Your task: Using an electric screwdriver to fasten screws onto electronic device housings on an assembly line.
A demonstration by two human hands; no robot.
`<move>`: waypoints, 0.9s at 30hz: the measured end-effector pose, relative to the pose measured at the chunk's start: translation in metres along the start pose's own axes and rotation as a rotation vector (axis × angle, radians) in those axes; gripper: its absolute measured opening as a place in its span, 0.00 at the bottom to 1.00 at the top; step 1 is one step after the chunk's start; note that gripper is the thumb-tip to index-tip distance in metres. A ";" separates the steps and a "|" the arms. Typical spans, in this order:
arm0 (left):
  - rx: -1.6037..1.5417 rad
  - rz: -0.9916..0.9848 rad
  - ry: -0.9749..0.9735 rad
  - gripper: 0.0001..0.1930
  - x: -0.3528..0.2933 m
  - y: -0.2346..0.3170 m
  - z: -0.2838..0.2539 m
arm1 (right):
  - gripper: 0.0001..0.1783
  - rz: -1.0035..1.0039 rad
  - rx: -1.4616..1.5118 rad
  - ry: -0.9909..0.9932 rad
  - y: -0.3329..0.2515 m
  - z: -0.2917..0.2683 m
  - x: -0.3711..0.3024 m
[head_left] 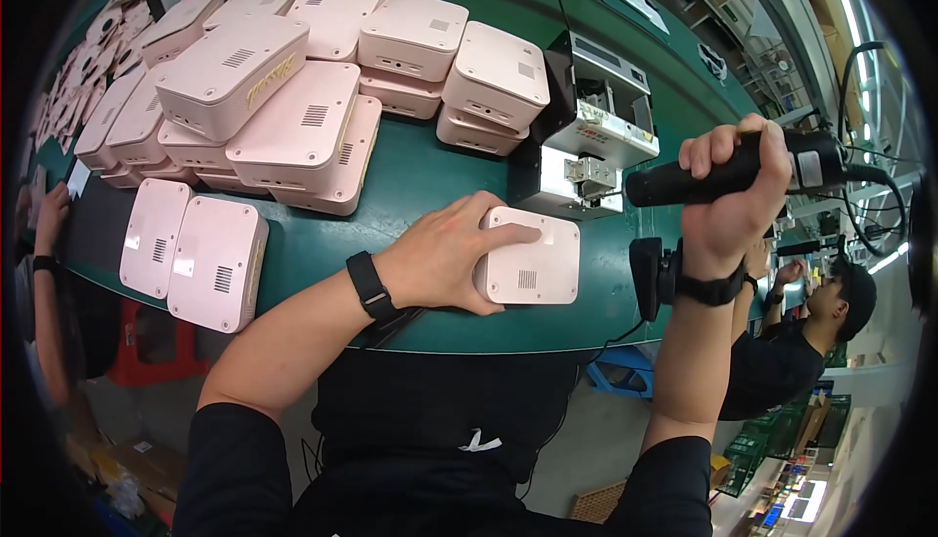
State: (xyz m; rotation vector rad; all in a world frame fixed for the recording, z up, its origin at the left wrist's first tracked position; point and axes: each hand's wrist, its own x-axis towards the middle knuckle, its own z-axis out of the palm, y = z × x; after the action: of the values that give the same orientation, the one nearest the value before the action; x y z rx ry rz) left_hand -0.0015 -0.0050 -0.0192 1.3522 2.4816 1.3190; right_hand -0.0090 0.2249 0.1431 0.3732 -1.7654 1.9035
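A pale pink box-shaped housing (pixel 531 261) with rounded corners lies flat on the green tabletop in front of me. Four-sided, it has a screw hole at its corners and a small vent grille. My left hand (pixel 445 256) grips its left side, thumb and fingers spread around the edge. Raised at the right, my right hand (pixel 738 171) is wrapped round a black corded electric screwdriver (pixel 684 173), held roughly level above the table; its bit cannot be made out. Beside it stands a black and silver screw feeder (pixel 596 127).
Stacks of similar pink housings (pixel 293 136) fill the back left of the green table (pixel 410 171). Two more housings (pixel 217 263) lie at the front left. A cable (pixel 870 185) trails from the screwdriver. Another person (pixel 782 361) sits at the right; someone's arm (pixel 47 234) shows at far left.
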 end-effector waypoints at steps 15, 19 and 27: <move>-0.025 -0.014 0.047 0.42 -0.005 -0.004 0.004 | 0.21 0.182 0.265 -0.099 -0.032 0.037 -0.064; -0.014 0.009 0.065 0.41 -0.006 -0.006 0.005 | 0.25 0.152 0.219 -0.133 -0.042 0.057 -0.083; 0.005 0.016 0.092 0.40 -0.009 -0.008 0.008 | 0.29 0.176 0.145 -0.178 -0.037 0.065 -0.094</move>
State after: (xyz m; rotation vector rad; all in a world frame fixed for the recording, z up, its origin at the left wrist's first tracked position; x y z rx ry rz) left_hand 0.0015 -0.0079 -0.0327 1.3455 2.5393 1.4104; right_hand 0.0802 0.1452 0.1322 0.4666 -1.8299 2.1899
